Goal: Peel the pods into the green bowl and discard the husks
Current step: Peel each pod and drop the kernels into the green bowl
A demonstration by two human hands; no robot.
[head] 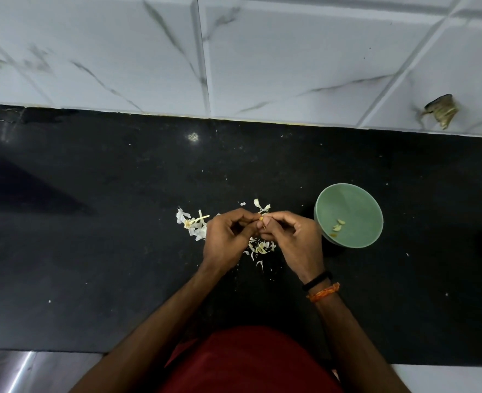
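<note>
Green bowl (347, 199) stands on the black surface (92, 251) and already holds a few peeled pieces (337, 224). Just left of the bowl the left hand (225, 239) and right hand (293, 239) meet, fingertips pinching one small yellowish pod (261, 218) between them. It looks light, small and brittle-skinned, best nipped at its tip with the nails. Papery white husks (191, 222) lie left of the bowl and beneath the hands. No writing or labels can be read.
</note>
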